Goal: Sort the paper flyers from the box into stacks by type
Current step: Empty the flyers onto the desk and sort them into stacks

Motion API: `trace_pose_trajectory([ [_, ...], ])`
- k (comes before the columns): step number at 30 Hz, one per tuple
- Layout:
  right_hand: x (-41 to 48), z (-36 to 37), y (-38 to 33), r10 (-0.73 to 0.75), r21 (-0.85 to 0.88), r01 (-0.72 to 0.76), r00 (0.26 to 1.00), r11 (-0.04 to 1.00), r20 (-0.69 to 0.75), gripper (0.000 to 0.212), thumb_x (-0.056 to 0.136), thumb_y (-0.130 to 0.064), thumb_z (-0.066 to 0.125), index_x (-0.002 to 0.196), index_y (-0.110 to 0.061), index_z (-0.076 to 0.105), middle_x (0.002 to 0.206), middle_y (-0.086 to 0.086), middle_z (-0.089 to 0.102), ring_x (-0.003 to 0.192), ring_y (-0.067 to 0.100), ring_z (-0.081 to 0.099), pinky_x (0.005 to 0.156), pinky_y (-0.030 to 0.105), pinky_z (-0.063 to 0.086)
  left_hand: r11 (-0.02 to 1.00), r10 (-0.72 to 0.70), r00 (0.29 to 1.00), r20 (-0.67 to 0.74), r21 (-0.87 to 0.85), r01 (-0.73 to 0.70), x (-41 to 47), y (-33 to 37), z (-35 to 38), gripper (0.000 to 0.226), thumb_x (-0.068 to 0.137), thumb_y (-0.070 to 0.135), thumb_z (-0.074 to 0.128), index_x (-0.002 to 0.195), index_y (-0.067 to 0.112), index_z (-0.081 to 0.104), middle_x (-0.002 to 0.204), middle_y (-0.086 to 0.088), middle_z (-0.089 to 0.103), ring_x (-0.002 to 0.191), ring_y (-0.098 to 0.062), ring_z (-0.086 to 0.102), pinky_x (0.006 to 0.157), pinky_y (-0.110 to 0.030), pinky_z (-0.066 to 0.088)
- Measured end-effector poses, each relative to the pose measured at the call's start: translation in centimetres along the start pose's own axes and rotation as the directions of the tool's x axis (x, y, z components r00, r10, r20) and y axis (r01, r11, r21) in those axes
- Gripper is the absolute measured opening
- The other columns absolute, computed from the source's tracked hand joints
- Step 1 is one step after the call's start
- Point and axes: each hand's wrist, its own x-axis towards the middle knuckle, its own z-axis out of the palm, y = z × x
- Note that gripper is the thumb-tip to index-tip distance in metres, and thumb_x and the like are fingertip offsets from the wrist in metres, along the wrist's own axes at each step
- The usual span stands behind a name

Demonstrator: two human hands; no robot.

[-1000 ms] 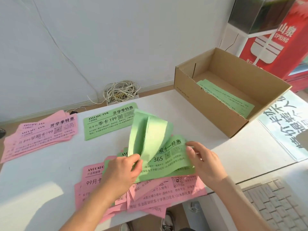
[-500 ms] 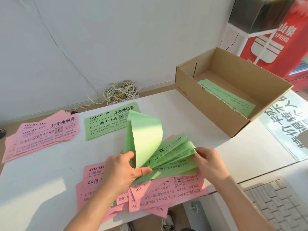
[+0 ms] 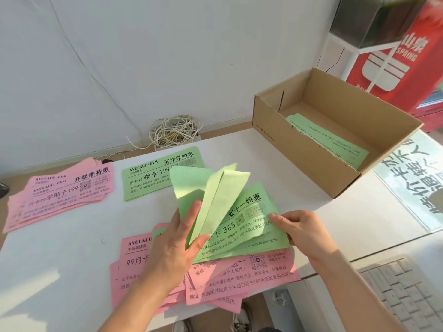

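Fan of green paper flyers (image 3: 239, 212) near the front of the white table (image 3: 60, 259), atop loose pink paper flyers (image 3: 239, 279). The left hand (image 3: 172, 248) pinches the raised sheets, while the right hand (image 3: 304, 233) nips the lower ones' edge. Best to peel singly, reading each headline.

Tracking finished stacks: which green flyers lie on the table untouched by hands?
The green stack beside the far pink stack. Other green flyers are held by the left hand and right hand or lie in the box.
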Motion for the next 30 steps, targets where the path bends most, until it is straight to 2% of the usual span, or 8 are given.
trace_pose_trajectory([
  [4,0.2,0.9,-0.2,0.004,0.032,-0.001,0.997,0.999,-0.080,0.037,0.080,-0.028,0.074,0.059,-0.002,0.058,0.051,0.002,0.060,0.036,0.006,0.050,0.036,0.016,0.036,1.000,-0.006,0.993,0.116,-0.007,0.007,-0.1,0.1,-0.4,0.089,0.080,0.048,0.058,0.147,0.045,0.000,0.149,-0.006,0.032,0.053,-0.007,0.061,0.062,-0.013,0.053],
  [8,1.1,2.0,-0.4,-0.053,-0.061,0.042,0.982,0.997,-0.180,0.046,0.075,-0.042,0.076,0.056,-0.009,0.051,0.047,0.002,0.043,0.042,0.016,0.037,0.046,0.025,0.029,0.993,-0.107,0.920,0.376,0.092,0.078,0.1,1.4,-0.9,0.100,0.074,0.066,0.055,0.134,0.057,-0.024,0.153,0.017,-0.006,0.073,-0.015,0.067,0.083,-0.011,0.040],
  [11,1.6,2.8,-0.7,-0.077,-0.086,0.062,0.981,0.994,-0.180,0.061,0.062,-0.072,0.069,0.058,-0.012,0.053,0.050,0.016,0.047,0.048,0.019,0.044,0.051,0.031,0.034,0.986,-0.065,0.925,0.374,0.166,0.002,0.3,2.0,-0.9,0.104,0.079,0.059,0.060,0.136,0.052,-0.027,0.154,0.003,0.023,0.040,-0.003,0.044,0.067,-0.003,0.039],
  [13,1.5,3.1,-1.3,-0.047,-0.009,0.046,0.989,0.999,-0.141,0.070,0.061,-0.078,0.062,0.065,-0.008,0.059,0.056,0.023,0.051,0.050,0.024,0.048,0.054,0.033,0.039,0.997,-0.018,0.955,0.295,0.082,-0.007,0.3,1.4,-0.9,0.095,0.082,0.042,0.065,0.147,0.042,-0.005,0.109,-0.008,0.065,0.032,-0.004,0.032,0.041,-0.004,0.032],
  [18,1.2,2.1,-1.7,-0.044,0.370,0.020,0.997,0.929,0.057,0.033,0.090,-0.038,0.059,0.086,-0.006,0.068,0.068,0.004,0.063,0.054,0.013,0.054,0.051,0.024,0.040,0.997,-0.054,0.984,0.170,-0.037,0.061,0.2,-0.3,-0.3,0.085,0.089,0.007,0.059,0.149,0.037,0.008,0.053,0.016,0.038,0.037,0.000,0.032,0.043,-0.012,0.040],
  [21,0.5,1.3,-0.3,-0.186,-0.045,0.188,0.981,0.981,0.053,0.036,0.087,-0.019,0.067,0.121,-0.025,0.057,0.101,-0.004,0.068,0.082,0.009,0.062,0.066,0.021,0.050,0.994,-0.085,0.990,0.108,-0.062,0.092,-0.1,-0.9,-0.1,0.083,0.089,0.002,0.057,0.147,0.042,0.012,0.046,0.012,0.036,0.038,-0.005,0.037,0.074,-0.013,0.048],
  [25,-0.8,0.3,1.1,-0.257,-0.713,0.367,0.930,0.597,0.263,0.079,0.076,-0.040,0.074,0.140,-0.045,0.028,0.134,-0.022,0.034,0.123,0.007,0.031,0.103,0.028,0.039,0.997,-0.082,0.969,0.233,0.017,0.080,-0.4,0.1,-0.9,0.046,0.094,0.039,0.043,0.135,0.055,0.030,0.051,0.016,0.029,0.043,0.000,0.033,0.046,-0.007,0.027],
  [30,-0.8,0.4,1.7,-0.286,-0.789,0.411,0.908,0.457,0.307,0.080,0.081,-0.040,0.068,0.146,-0.041,0.022,0.150,-0.017,0.023,0.131,0.010,0.023,0.109,0.025,0.030,0.962,-0.038,0.927,0.374,0.266,-0.068,0.0,1.4,-0.5,0.075,0.068,0.072,0.045,0.133,0.034,0.044,0.051,0.019,0.017,0.042,0.005,0.017,0.042,-0.003,0.013],
])
